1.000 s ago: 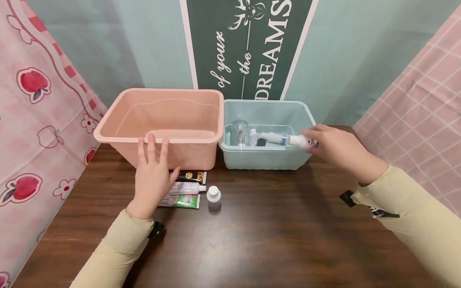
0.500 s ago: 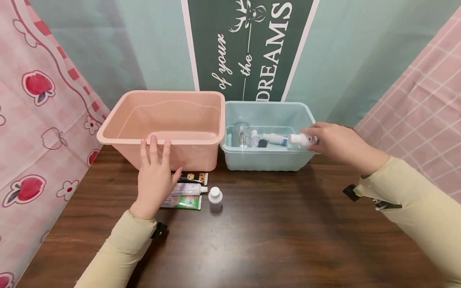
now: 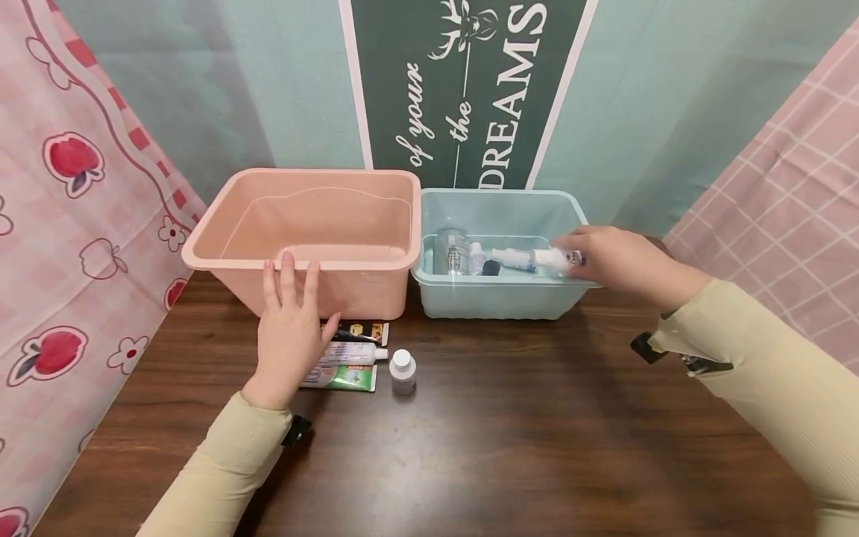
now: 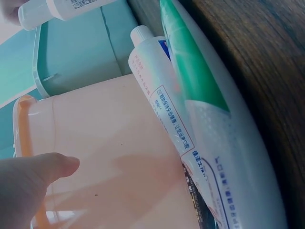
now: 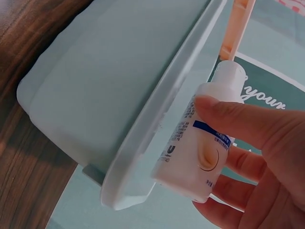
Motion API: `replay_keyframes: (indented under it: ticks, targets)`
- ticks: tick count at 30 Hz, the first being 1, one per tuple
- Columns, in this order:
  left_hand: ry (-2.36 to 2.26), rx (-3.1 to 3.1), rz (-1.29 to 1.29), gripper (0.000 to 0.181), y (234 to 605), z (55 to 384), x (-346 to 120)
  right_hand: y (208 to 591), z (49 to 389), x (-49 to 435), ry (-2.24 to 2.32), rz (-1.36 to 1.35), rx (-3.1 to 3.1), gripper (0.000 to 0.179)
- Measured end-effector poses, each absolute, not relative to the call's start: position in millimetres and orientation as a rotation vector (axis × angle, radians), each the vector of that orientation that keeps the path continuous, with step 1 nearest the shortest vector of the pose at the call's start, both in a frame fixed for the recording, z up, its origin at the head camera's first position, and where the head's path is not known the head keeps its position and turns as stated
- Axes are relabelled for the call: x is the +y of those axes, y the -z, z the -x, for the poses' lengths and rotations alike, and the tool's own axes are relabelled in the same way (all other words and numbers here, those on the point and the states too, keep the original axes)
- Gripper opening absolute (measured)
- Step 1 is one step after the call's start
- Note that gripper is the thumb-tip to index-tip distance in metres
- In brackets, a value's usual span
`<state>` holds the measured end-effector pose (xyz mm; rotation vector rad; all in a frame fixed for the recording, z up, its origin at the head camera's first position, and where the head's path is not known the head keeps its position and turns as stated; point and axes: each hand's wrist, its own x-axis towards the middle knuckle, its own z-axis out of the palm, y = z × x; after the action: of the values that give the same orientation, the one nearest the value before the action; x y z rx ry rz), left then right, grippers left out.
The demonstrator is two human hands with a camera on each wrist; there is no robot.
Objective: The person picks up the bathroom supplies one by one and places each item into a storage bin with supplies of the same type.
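Observation:
My right hand (image 3: 617, 261) grips a small white lotion bottle (image 5: 190, 148) at the right end of the blue bin (image 3: 493, 300). The thumb lies across the bottle near its cap, with fingers around the other side. In the head view the bottle tilts, cap toward the left, partly covered by the hand. My left hand (image 3: 288, 339) rests its straight fingertips on the front rim of the peach bin (image 3: 365, 291); its thumb points right along the wall. Below that hand lie three tubes: black (image 3: 367, 331), white (image 3: 352, 353) and green-and-white (image 3: 352, 378).
Inside the blue bin are a clear bottle (image 3: 451, 252), a small bottle (image 3: 477, 259), a black cap (image 3: 491, 268) and a white tube (image 3: 513, 259). A white pill bottle (image 3: 403, 371) stands on the brown table (image 3: 510, 447). A printed curtain (image 3: 644, 97) hangs behind the bins.
My right hand, still gripping the lotion bottle, has shifted slightly left over the blue bin. The left hand stays at the peach bin's rim.

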<state>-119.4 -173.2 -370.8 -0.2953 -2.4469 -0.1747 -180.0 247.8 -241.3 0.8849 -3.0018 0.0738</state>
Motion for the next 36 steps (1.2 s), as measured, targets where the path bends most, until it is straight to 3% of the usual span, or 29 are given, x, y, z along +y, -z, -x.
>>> replay_keyframes:
  ticks: [20, 36]
  targets:
    - [0.184, -2.417, 0.302, 0.088, 373, 121, -175, 235, 212, 245, -0.072, -1.044, -3.074, 0.039]
    - [0.179, -2.443, 0.297, 0.088, 371, 120, -174, 233, 224, 237, -0.1, -1.105, -3.155, 0.043]
